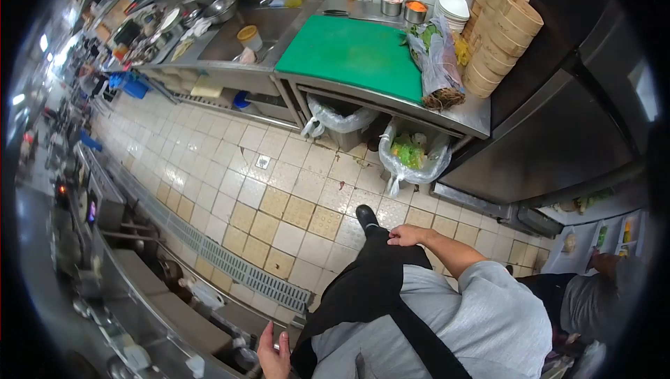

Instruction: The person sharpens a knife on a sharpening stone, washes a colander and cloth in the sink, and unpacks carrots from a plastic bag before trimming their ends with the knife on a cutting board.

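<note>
My left hand is at the bottom of the view, fingers apart and nothing in it, close to the steel counter side. Over my thigh, in front of the black apron, my right hand has its fingers curled in, and no object shows in them. Beyond it, a green cutting board covers much of a steel worktable. On the board's right end lies a plastic bag of leafy greens with roots sticking out. Neither hand touches the board or the greens.
Below the worktable hang two lined bins, one with green scraps. Bamboo steamers and white bowls stand at right, a sink at left. A floor drain grate runs along the tiles. Another person's arm reaches at far right.
</note>
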Motion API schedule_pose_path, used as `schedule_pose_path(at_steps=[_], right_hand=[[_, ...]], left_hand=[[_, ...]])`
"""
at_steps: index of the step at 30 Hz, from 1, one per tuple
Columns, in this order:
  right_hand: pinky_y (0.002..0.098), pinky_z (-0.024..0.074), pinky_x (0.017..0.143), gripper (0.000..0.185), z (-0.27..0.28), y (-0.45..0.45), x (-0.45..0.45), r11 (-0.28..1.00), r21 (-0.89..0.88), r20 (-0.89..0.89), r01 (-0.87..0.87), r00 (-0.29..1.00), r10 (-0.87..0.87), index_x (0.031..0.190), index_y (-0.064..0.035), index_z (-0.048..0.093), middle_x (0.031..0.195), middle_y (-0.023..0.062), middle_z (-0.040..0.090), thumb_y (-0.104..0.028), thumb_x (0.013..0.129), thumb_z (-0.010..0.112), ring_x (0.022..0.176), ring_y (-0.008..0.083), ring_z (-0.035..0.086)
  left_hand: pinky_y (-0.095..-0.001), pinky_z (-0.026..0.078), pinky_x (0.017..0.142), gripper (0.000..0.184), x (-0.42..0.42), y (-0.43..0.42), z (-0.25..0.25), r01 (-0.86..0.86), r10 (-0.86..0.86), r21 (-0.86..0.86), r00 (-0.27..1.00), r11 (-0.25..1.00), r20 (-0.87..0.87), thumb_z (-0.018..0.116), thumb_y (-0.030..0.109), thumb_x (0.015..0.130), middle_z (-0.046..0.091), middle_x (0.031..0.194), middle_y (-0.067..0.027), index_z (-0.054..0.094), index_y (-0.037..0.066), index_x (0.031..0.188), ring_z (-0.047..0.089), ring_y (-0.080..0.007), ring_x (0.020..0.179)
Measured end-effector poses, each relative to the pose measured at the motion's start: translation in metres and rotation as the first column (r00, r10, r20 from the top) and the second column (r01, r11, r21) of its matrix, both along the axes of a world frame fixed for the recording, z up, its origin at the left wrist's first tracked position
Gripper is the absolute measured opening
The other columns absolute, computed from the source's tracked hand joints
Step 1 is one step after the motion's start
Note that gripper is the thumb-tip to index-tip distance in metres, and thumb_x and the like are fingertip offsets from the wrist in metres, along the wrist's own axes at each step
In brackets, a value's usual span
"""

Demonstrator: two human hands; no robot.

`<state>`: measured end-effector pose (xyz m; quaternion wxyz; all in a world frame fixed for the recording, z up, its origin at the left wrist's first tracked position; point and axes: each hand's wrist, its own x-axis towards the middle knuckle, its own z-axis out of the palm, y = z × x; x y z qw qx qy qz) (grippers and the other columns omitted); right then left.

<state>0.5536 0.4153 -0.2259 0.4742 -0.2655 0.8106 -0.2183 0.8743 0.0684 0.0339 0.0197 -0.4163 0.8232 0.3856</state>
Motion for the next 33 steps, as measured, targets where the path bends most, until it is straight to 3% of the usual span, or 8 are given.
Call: schedule_pose_path(at_steps=[5, 8, 14, 20, 22, 23, 29, 33], right_hand=[[0.0415, 0.0522, 0.087, 0.053, 0.008, -0.015, -0.103, 0.999, -0.006, -0.088, -0.043, 0.995, 0.043, 0.120, -0.0004, 0.063, 0.106, 0.0197, 0.070, -0.045, 0.092, 0.062, 0.100, 0.0333, 0.067], [0.0403, 0.0545, 0.080, 0.049, 0.016, -0.023, -0.170, 0.948, -0.233, -0.160, 0.215, 0.953, -0.256, 0.121, -0.0013, 0.063, 0.096, 0.0159, 0.072, -0.041, 0.091, 0.064, 0.088, 0.0312, 0.069], [0.0426, 0.0546, 0.081, 0.045, 0.032, -0.023, -0.248, 0.808, -0.346, -0.185, 0.477, 0.810, -0.557, 0.119, -0.0011, 0.063, 0.097, 0.0197, 0.071, -0.036, 0.091, 0.064, 0.090, 0.0347, 0.069], [0.0401, 0.0544, 0.085, 0.045, 0.042, -0.040, -0.239, 0.867, -0.158, -0.226, 0.472, 0.838, -0.497, 0.121, -0.0027, 0.063, 0.103, 0.0185, 0.071, -0.039, 0.094, 0.062, 0.094, 0.0333, 0.069], [0.0410, 0.0544, 0.085, 0.044, 0.053, -0.052, -0.233, 0.880, -0.139, -0.260, 0.454, 0.841, -0.474, 0.121, -0.0031, 0.063, 0.104, 0.0189, 0.071, -0.038, 0.095, 0.061, 0.095, 0.0345, 0.068], [0.0419, 0.0544, 0.085, 0.043, 0.061, -0.058, -0.234, 0.905, -0.129, -0.294, 0.405, 0.856, -0.426, 0.121, -0.0035, 0.063, 0.104, 0.0193, 0.070, -0.038, 0.095, 0.060, 0.095, 0.0358, 0.068], [0.0440, 0.0533, 0.085, 0.040, 0.148, -0.093, -0.265, 0.821, -0.213, -0.356, 0.529, 0.741, -0.569, 0.121, -0.0029, 0.062, 0.105, 0.0203, 0.069, -0.034, 0.096, 0.059, 0.097, 0.0388, 0.066], [0.0431, 0.0535, 0.082, 0.033, 0.179, -0.098, -0.269, 0.737, -0.376, -0.457, 0.561, 0.580, -0.674, 0.117, -0.0019, 0.063, 0.102, 0.0204, 0.069, -0.027, 0.096, 0.061, 0.093, 0.0371, 0.067]], left_hand=[[-0.0321, 0.047, 0.095, 0.043, -0.075, -0.021, -0.004, 0.022, -0.033, 0.096, 0.993, 0.995, 0.116, 0.063, 0.020, 0.095, 0.066, 0.120, -0.0183, 0.058, -0.001, 0.132, 0.061, -0.0216, 0.112], [-0.0317, 0.047, 0.095, 0.043, -0.117, -0.029, -0.015, 0.038, -0.070, 0.208, 0.986, 0.977, 0.149, 0.063, 0.020, 0.095, 0.067, 0.120, -0.0179, 0.058, -0.001, 0.132, 0.062, -0.0217, 0.112], [-0.0312, 0.047, 0.095, 0.043, -0.186, -0.069, -0.035, 0.073, -0.136, 0.333, 0.976, 0.940, 0.170, 0.062, 0.020, 0.095, 0.067, 0.119, -0.0173, 0.058, -0.001, 0.133, 0.062, -0.0218, 0.112], [-0.0304, 0.047, 0.093, 0.043, -0.238, -0.160, -0.079, 0.301, -0.352, 0.191, 0.863, 0.934, 0.362, 0.062, 0.020, 0.095, 0.068, 0.118, -0.0164, 0.058, -0.002, 0.131, 0.064, -0.0214, 0.108], [-0.0418, 0.053, 0.085, 0.056, -0.238, -0.217, -0.132, 0.401, -0.447, 0.206, 0.849, 0.892, 0.282, 0.071, 0.034, 0.088, 0.068, 0.113, -0.0270, 0.059, -0.002, 0.130, 0.067, -0.0362, 0.105], [-0.0418, 0.053, 0.085, 0.056, -0.252, -0.234, -0.135, 0.421, -0.469, 0.216, 0.839, 0.881, 0.276, 0.071, 0.034, 0.088, 0.068, 0.113, -0.0270, 0.059, -0.002, 0.130, 0.067, -0.0362, 0.105], [-0.0397, 0.052, 0.090, 0.047, -0.390, -0.296, -0.075, 0.593, -0.556, 0.033, 0.734, 0.805, 0.391, 0.067, 0.023, 0.091, 0.065, 0.119, -0.0282, 0.059, -0.003, 0.129, 0.066, -0.0371, 0.110], [-0.0440, 0.050, 0.092, 0.050, -0.457, -0.321, -0.062, 0.669, -0.640, -0.110, 0.738, 0.735, 0.216, 0.067, 0.027, 0.091, 0.063, 0.121, -0.0279, 0.058, -0.003, 0.129, 0.063, -0.0409, 0.112]])
